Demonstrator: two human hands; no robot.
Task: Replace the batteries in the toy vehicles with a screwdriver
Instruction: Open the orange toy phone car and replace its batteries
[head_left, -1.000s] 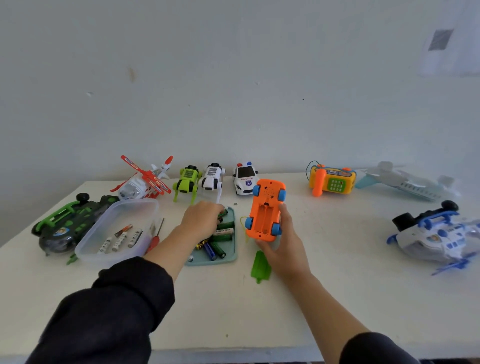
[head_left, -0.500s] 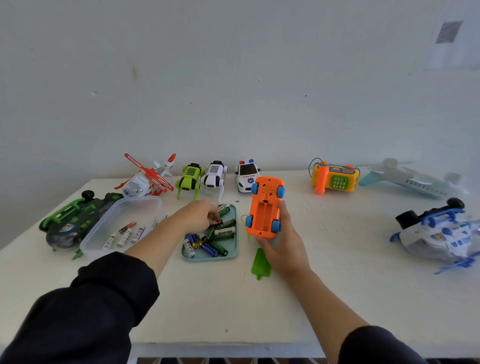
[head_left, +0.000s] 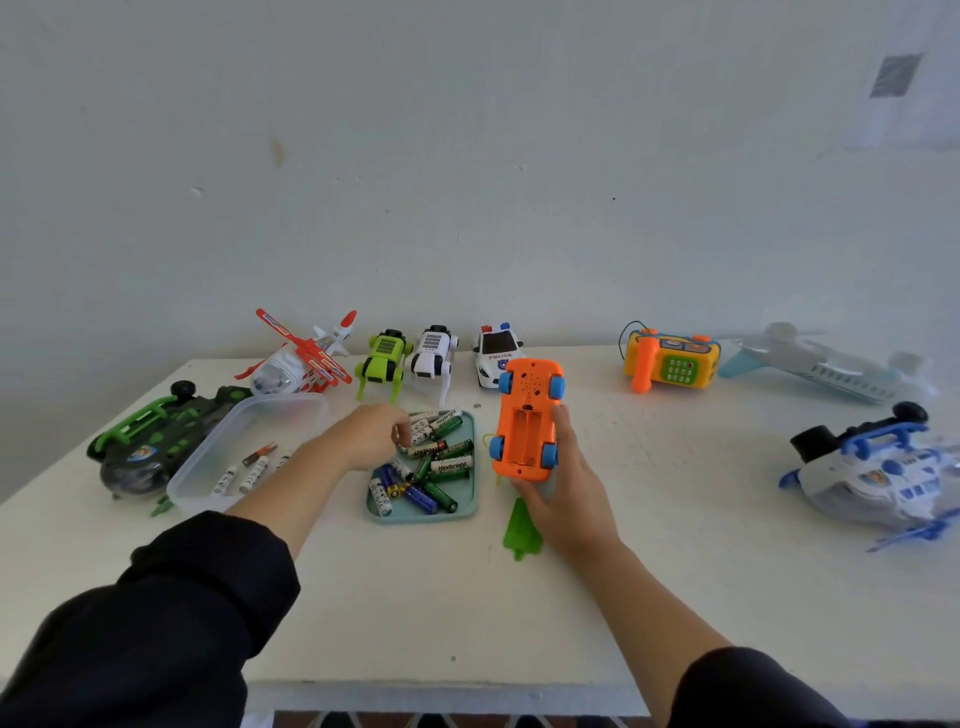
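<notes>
The orange toy car sits just right of the frame's centre, turned belly-up with its blue wheels in the air. Its battery bay is uncovered and looks empty. The right hand grips the car from below and from its right side, fingers curled round the body, propping it at a tilt off the tabletop. Directly below the car in the frame lies a green cover, flat on the tabletop, probably the bay's lid.

Just left of the car is the teal tray, holding a loose heap of batteries, green, blue and white. The left hand reaches over the tray's upper left corner, fingertips bent down and pinching at a battery there; whether one is actually caught I cannot tell, since the fingers hide the contact.

So the step in hand appears to be fetching a fresh cell for the opened car. Next, a battery must be lifted free of the heap, carried right, and seated in the bay with its poles the correct way round, then a second one likely after it, before the green cover goes back on.

Further left stands a clear plastic tub with a few batteries inside. No screwdriver can be made out for certain.
</notes>
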